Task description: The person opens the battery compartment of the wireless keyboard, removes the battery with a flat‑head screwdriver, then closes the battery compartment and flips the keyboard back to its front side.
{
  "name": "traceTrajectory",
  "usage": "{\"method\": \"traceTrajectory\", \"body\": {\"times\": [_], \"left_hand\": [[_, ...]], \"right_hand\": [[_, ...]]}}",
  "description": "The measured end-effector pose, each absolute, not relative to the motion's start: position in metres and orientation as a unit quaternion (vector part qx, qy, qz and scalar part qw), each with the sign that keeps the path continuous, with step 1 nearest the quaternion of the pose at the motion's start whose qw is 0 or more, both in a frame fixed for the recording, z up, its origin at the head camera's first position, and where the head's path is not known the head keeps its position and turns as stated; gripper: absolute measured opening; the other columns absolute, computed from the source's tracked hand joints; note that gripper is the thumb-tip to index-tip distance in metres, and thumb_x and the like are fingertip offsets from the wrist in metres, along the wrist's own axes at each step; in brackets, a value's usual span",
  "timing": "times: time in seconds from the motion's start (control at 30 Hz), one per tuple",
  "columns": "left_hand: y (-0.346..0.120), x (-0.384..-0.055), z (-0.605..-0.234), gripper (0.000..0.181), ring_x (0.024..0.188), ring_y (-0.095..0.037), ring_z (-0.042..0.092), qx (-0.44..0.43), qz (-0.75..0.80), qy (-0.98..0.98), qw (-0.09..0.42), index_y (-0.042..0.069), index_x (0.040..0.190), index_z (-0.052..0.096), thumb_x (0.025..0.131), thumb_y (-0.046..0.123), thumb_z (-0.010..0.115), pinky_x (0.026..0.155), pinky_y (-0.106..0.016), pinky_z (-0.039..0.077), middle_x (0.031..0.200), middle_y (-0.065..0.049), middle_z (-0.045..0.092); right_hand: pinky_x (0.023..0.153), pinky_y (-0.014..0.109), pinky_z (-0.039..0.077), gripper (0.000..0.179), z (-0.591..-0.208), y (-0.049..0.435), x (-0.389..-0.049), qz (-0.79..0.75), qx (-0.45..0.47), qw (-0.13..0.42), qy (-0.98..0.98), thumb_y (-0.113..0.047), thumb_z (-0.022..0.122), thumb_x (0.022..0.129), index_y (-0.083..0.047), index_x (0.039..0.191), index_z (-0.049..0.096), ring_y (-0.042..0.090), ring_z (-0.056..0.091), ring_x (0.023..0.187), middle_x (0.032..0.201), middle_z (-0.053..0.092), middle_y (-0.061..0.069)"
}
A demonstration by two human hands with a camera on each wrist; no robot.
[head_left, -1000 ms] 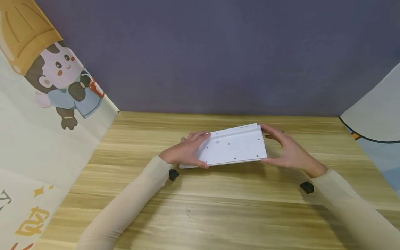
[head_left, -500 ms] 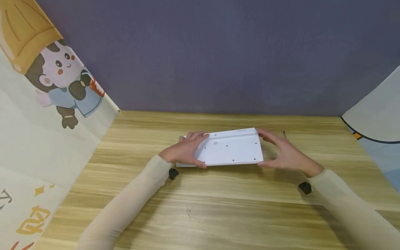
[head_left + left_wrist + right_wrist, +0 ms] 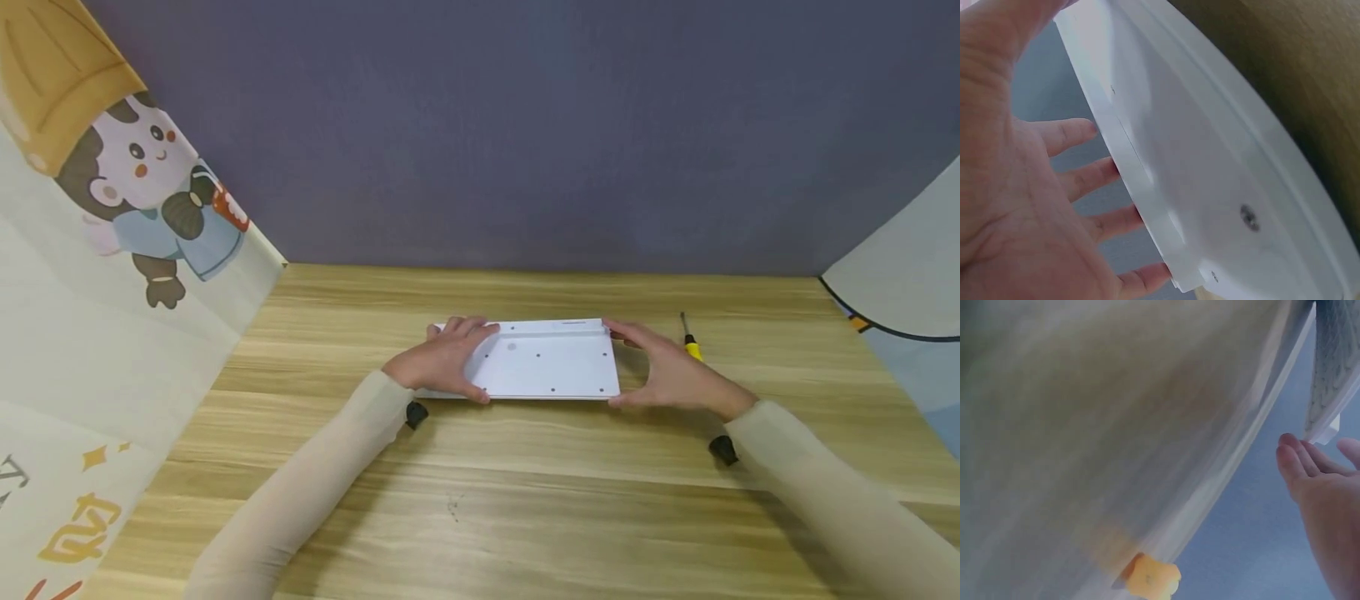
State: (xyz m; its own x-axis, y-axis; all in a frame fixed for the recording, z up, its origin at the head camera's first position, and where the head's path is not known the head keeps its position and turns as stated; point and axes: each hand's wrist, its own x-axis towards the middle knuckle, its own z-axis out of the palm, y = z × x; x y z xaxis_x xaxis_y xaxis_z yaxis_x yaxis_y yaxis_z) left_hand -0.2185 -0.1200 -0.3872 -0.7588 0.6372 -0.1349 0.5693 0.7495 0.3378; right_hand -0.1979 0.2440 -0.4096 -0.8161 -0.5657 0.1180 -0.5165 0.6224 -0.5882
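A white keyboard (image 3: 551, 371) is held face down between my two hands, its flat back with several small screws turned up in the head view. My left hand (image 3: 442, 360) grips its left end, thumb at the near edge and fingers at the far edge. My right hand (image 3: 667, 372) holds the right end the same way. In the left wrist view, the fingertips of my left hand (image 3: 1041, 200) touch one long edge of the keyboard (image 3: 1204, 162). The right wrist view shows rows of keys under the keyboard (image 3: 1335, 375), beside my right hand (image 3: 1329, 500).
A screwdriver (image 3: 692, 345) with a yellow and black handle lies behind my right hand, partly hidden by it. Everything is over a wood-grain table (image 3: 525, 517). A dark wall (image 3: 525, 133) stands at the back, and a printed curtain (image 3: 90, 350) on the left.
The keyboard's right end has come lower and nearer, so it now lies level. My right hand has moved left with it, uncovering the screwdriver. My left hand has hardly moved.
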Motion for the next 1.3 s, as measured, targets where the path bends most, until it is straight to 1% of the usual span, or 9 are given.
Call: {"method": "traceTrajectory", "body": {"times": [0.13,0.2,0.43,0.7,0.97,1.03,1.17,1.23,1.3], "left_hand": [[-0.119,-0.219,-0.387,0.109,0.132,-0.027,0.023,0.319,0.129,0.931,0.126,0.019,0.151,0.025,0.064,0.052,0.082,0.098,-0.056,0.02,0.151,-0.009,0.022],[-0.118,-0.219,-0.388,0.109,0.132,-0.027,0.023,0.317,0.125,0.931,0.129,0.019,0.151,0.025,0.064,0.052,0.082,0.098,-0.056,0.02,0.15,-0.008,0.023],[-0.115,-0.219,-0.388,0.107,0.131,-0.027,0.024,0.318,0.109,0.933,0.128,0.019,0.15,0.027,0.064,0.052,0.082,0.099,-0.056,0.019,0.15,-0.006,0.025],[-0.111,-0.219,-0.386,0.108,0.132,-0.027,0.022,0.307,0.073,0.94,0.132,0.019,0.151,0.025,0.065,0.054,0.08,0.097,-0.051,0.022,0.151,-0.006,0.022],[-0.109,-0.221,-0.387,0.109,0.132,-0.028,0.022,0.296,0.056,0.944,0.138,0.02,0.151,0.022,0.066,0.057,0.079,0.098,-0.05,0.022,0.152,-0.006,0.02],[-0.109,-0.221,-0.387,0.109,0.133,-0.027,0.021,0.293,0.054,0.944,0.14,0.02,0.152,0.022,0.066,0.057,0.078,0.098,-0.05,0.022,0.152,-0.006,0.019],[-0.11,-0.221,-0.388,0.11,0.132,-0.027,0.021,0.291,0.052,0.945,0.139,0.021,0.152,0.021,0.065,0.058,0.078,0.099,-0.05,0.021,0.152,-0.006,0.019],[-0.11,-0.22,-0.388,0.11,0.132,-0.028,0.022,0.292,0.051,0.945,0.136,0.02,0.152,0.021,0.065,0.059,0.078,0.099,-0.05,0.021,0.152,-0.006,0.019],[-0.109,-0.22,-0.388,0.11,0.132,-0.028,0.022,0.297,0.051,0.944,0.133,0.02,0.152,0.021,0.066,0.06,0.077,0.099,-0.05,0.022,0.152,-0.007,0.019]], "right_hand": [[0.097,0.053,0.036,0.115,-0.41,0.242,-0.201,-0.289,-0.29,0.057,0.911,-0.053,0.085,0.06,-0.019,0.151,0.024,0.034,0.041,0.125,0.147,0.034,0.011],[0.097,0.055,0.034,0.115,-0.41,0.241,-0.202,-0.283,-0.287,0.066,0.913,-0.054,0.084,0.06,-0.019,0.151,0.024,0.034,0.039,0.127,0.147,0.033,0.011],[0.101,0.057,0.028,0.114,-0.413,0.235,-0.207,-0.256,-0.306,0.095,0.912,-0.055,0.083,0.062,-0.01,0.15,0.026,0.035,0.029,0.132,0.148,0.031,0.015],[0.101,0.056,0.029,0.113,-0.414,0.231,-0.208,-0.244,-0.305,0.103,0.915,-0.049,0.085,0.063,-0.007,0.149,0.026,0.033,0.027,0.131,0.148,0.03,0.017],[0.1,0.061,0.025,0.11,-0.406,0.229,-0.21,-0.224,-0.316,0.117,0.914,-0.047,0.084,0.066,-0.001,0.148,0.026,0.04,0.026,0.13,0.146,0.031,0.022],[0.1,0.062,0.022,0.105,-0.402,0.227,-0.212,-0.22,-0.319,0.117,0.914,-0.046,0.082,0.069,0.001,0.146,0.029,0.043,0.026,0.13,0.144,0.033,0.024],[0.101,0.059,0.025,0.086,-0.395,0.22,-0.218,-0.218,-0.313,0.1,0.919,-0.039,0.078,0.077,0.002,0.142,0.037,0.043,0.03,0.128,0.14,0.039,0.024],[0.099,0.056,0.03,0.075,-0.393,0.216,-0.222,-0.221,-0.312,0.081,0.92,-0.031,0.076,0.081,0.001,0.14,0.041,0.04,0.036,0.125,0.136,0.043,0.022],[0.095,0.052,0.037,0.065,-0.392,0.211,-0.225,-0.23,-0.315,0.063,0.919,-0.023,0.074,0.084,0.0,0.138,0.045,0.036,0.043,0.118,0.131,0.048,0.019]]}}
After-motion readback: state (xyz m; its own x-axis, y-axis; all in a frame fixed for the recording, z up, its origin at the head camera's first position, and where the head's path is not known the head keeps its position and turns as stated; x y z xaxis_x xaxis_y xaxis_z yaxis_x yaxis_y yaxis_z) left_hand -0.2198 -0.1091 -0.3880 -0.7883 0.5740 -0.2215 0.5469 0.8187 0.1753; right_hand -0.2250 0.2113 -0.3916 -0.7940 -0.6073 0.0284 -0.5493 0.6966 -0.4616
